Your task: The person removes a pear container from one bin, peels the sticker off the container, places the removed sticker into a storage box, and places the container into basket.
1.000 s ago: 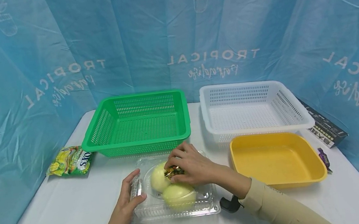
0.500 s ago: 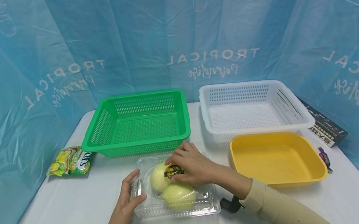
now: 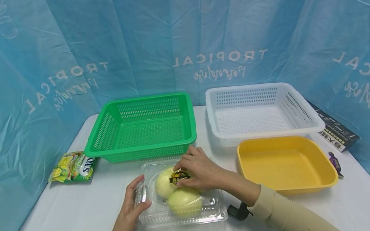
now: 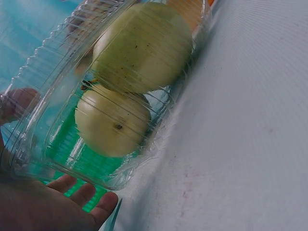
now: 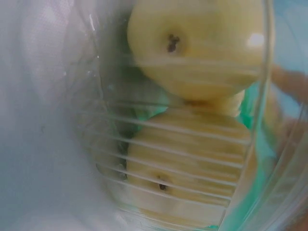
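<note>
A clear plastic clamshell container [image 3: 164, 219] with pale yellow-green pears [image 3: 185, 201] inside lies before me. My left hand [image 3: 127, 210] holds its left side, thumb on the lid edge and fingers along the side. In the left wrist view, some fingers [image 4: 83, 193] of that hand lie loosely extended beside the container's end. My right hand [image 3: 198, 169] reaches over the lid. Its thumb and bent forefinger pinch the edge of a black-and-gold sticker [image 3: 178, 177] on top. Ribbed plastic blurs the pears [image 5: 192, 159] in the right wrist view, and the sticker is not visible there.
Behind the container stands a green basket [image 3: 148, 150], with a white basket [image 3: 269, 133] to its right. A yellow tub [image 3: 287, 187] stands right of my right forearm. A green snack bag [image 3: 71, 167], a black box [image 3: 335, 129] and a purple-wrapped item [image 3: 335, 163] lie at the sides.
The fingers of my right hand have shifted slightly right and up, and more of the sticker's printed face shows. My left hand and the container have stayed in place.
</note>
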